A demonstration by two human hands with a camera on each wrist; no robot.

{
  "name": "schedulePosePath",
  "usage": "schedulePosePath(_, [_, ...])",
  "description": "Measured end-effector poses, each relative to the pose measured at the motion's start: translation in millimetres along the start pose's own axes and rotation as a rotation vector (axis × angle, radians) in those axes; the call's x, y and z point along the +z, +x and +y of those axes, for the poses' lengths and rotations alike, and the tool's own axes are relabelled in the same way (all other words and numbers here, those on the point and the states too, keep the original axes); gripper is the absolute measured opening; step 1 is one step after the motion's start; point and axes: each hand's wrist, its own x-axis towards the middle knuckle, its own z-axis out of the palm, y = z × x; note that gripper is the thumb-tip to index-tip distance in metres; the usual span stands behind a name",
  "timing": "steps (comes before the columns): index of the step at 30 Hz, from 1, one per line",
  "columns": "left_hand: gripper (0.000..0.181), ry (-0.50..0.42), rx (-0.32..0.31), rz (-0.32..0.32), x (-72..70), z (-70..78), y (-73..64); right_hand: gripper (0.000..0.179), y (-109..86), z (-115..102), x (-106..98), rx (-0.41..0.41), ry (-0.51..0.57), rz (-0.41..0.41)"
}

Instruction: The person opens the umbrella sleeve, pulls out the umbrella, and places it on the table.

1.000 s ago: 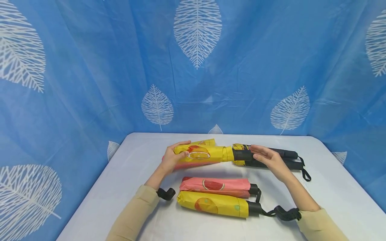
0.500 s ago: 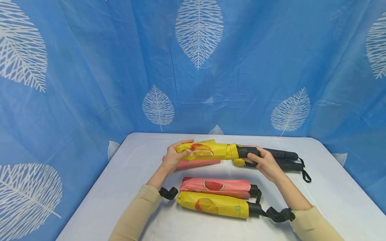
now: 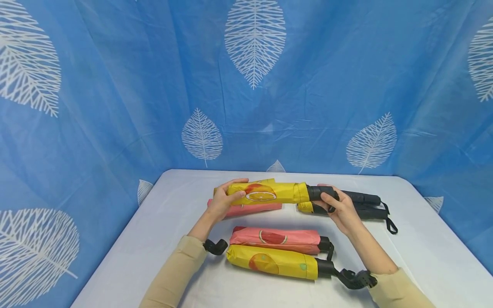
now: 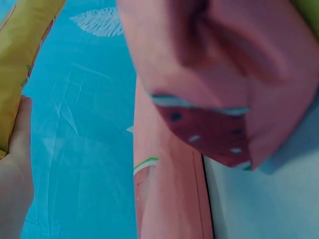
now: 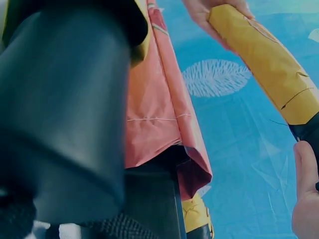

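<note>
A folded yellow umbrella (image 3: 283, 193) with an orange-slice print is held level above the far part of the table. My left hand (image 3: 222, 200) grips its cloth end, thumb on the near side. At the other end, my right hand (image 3: 340, 209) pinches the black handle (image 3: 321, 193) between thumb and fingers. The right wrist view shows the same yellow umbrella (image 5: 269, 59) spanning both hands. Behind and below it lie a pink umbrella (image 3: 252, 209) and another yellow umbrella (image 3: 269, 181), both partly hidden.
Closer to me, a pink watermelon-print umbrella (image 3: 275, 239) and a yellow umbrella (image 3: 273, 262) lie side by side, handles rightward. Two black-handled umbrellas (image 3: 369, 211) lie at the back right, one with a loose strap. A blue leaf-print curtain (image 3: 308, 107) surrounds the white table (image 3: 423, 252).
My right hand has come in leftward and taken hold of the black handle, its fingers previously straight beside it. The held umbrella has shifted slightly right.
</note>
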Motion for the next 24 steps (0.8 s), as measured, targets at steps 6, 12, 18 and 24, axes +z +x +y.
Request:
schedulePosePath(6, [0.048,-0.093,0.010,-0.078,-3.8,-2.5,-2.8,0.028,-1.9,-1.2,-3.4,-0.037,0.026,-0.007])
schedulePosePath(12, [0.050,-0.051,-0.006,-0.119,-3.0,-1.8,-2.8,0.028,-1.7,-2.9,-5.0,-0.054,0.021,-0.018])
schedulePosePath(18, [0.050,-0.028,-0.038,-0.117,0.2,1.5,-3.6,0.029,-1.6,-3.5,-5.0,-0.054,0.033,-0.006])
schedulePosePath(24, [0.050,-0.023,-0.029,-0.070,-1.1,-0.9,-3.9,0.029,-1.0,-3.3,-6.2,-0.058,0.045,-0.010])
